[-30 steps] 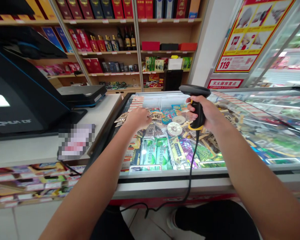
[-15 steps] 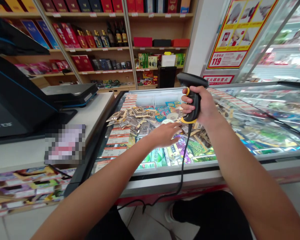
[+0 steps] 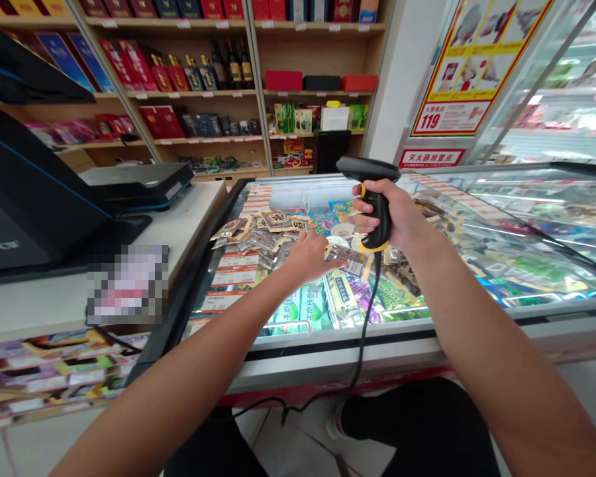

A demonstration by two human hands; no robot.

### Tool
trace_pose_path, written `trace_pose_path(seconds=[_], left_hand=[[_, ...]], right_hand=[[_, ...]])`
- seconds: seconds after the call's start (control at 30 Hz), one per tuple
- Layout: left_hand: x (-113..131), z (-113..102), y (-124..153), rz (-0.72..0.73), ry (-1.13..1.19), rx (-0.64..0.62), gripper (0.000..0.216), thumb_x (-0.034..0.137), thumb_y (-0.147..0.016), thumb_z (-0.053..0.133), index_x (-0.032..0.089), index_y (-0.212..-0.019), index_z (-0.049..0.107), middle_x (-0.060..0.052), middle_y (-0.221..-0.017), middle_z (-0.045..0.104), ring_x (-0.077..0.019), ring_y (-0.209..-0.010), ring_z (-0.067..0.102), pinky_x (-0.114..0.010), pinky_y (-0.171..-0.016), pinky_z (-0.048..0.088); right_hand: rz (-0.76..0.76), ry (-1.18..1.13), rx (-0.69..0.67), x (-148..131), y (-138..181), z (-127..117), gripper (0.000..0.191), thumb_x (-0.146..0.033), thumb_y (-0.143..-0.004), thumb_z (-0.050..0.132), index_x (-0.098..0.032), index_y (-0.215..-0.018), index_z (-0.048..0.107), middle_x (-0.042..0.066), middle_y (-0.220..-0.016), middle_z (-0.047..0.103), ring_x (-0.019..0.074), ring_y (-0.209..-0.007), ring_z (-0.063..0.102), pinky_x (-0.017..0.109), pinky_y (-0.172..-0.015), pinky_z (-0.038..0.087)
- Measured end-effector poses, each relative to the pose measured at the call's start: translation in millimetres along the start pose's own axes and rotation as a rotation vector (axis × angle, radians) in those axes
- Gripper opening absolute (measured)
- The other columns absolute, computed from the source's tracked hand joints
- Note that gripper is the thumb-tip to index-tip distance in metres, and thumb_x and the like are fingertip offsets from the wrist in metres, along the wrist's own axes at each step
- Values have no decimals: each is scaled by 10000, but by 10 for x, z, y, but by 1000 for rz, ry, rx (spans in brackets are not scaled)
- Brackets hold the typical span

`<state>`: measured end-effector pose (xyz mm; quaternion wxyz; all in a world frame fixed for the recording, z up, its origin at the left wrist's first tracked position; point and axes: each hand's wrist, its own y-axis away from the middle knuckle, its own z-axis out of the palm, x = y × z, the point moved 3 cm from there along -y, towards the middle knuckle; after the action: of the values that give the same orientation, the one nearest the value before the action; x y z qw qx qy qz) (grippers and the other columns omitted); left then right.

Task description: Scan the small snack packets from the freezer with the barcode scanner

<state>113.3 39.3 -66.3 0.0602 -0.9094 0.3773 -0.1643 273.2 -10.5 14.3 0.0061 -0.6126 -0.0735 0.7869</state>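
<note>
My right hand (image 3: 400, 215) is wrapped around the grip of a black-and-yellow barcode scanner (image 3: 376, 222), holding it upright above the glass top of a chest freezer (image 3: 342, 352). From the handle's base a black cord (image 3: 368, 301) hangs down over the freezer's front edge. My left hand (image 3: 308, 257) is over the small snack packets (image 3: 278, 222) on the glass, its thumb stretched out to the right and apart from the fingers. The fingertips are partly hidden, and no packet shows clearly in that hand. More brown packets (image 3: 347, 255) lie between my two hands.
At the left, a counter (image 3: 198, 218) bears a black checkout machine (image 3: 30, 199), a weighing scale (image 3: 139, 182) and a blurred-out phone-like object (image 3: 129, 285). Shelves (image 3: 193, 96) with boxes and bottles stand behind. Another freezer (image 3: 551, 238) extends to the right.
My left hand has moved left, from beside the scanner to the left-hand packets. The right hand has shifted the scanner slightly left and down.
</note>
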Motion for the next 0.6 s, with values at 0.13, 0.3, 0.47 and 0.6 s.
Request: trace_pose_path(seconds=[0.13,0.3,0.47,0.6], left_hand=[[-47,-10,-29,-70,277,57,576,426,-795,800,165,-1244,551,-170,-1181,697,-351,-1085,662,-491,-939,547],[-185,-281,-55,47,356,285,455,178,-902,620,173,-1350,541,-150,-1343,674,-287,-1169,666,-449,-1033,512],[-517,-548,-92,-158,472,417,357,155,-890,596,187,-1246,588,-88,-1116,739,-230,-957,736,-382,-886,575],[-661,-586,-117,-375,725,335,131,225,-922,593,208,-1053,591,-22,-955,729,-153,-637,715,-268,-601,540]], right_hand=[[45,51,-30,23,7,16,312,-450,-793,729,-225,-892,536,-72,-622,398,81,-451,354,240,-418,279],[107,252,-148,91,35,-1,306,-429,-832,752,-204,-808,547,-50,-619,458,73,-439,386,240,-411,260],[141,538,-295,159,52,-24,328,-432,-879,740,-197,-764,542,-16,-611,527,97,-441,461,255,-426,309],[142,588,-302,161,57,-1,349,-443,-862,758,-199,-745,538,-13,-600,523,104,-437,471,265,-437,342]])
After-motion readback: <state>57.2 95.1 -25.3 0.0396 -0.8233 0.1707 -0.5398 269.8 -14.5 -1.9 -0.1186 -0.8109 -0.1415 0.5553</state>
